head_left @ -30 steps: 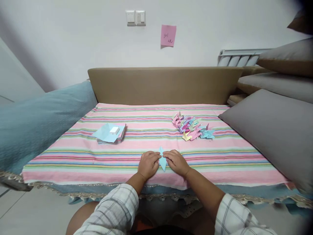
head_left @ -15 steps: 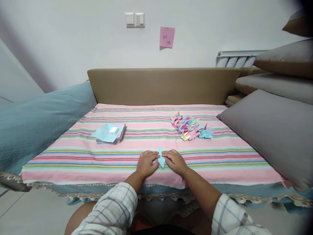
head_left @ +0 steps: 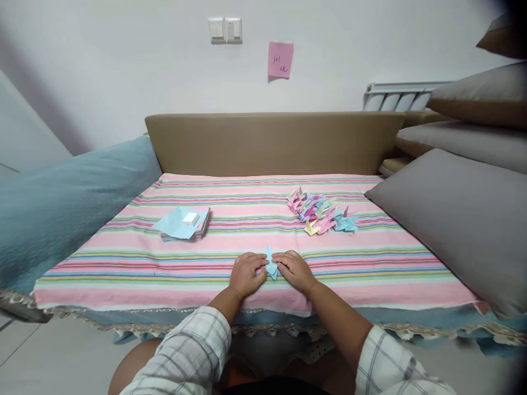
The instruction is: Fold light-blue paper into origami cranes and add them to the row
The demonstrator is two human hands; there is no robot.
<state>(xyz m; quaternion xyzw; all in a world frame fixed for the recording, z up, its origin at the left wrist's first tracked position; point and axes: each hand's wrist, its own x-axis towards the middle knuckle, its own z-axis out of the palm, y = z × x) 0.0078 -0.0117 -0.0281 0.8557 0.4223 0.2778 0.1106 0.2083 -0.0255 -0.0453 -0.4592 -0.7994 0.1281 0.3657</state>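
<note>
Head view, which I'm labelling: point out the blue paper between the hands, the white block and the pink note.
Blue paper [head_left: 272, 269]: head view, on its lower part.
White block [head_left: 190, 218]: head view, on its top.
Pink note [head_left: 280, 60]: head view, on its middle.

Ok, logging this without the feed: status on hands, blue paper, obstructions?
Left hand and right hand touching blue folded paper, one each side. Paper on striped cloth. Folded cranes beyond, apart, not in the way.

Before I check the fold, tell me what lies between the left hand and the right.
In the head view, a folded light blue paper lies between the left hand and the right hand, on the striped cloth.
</note>
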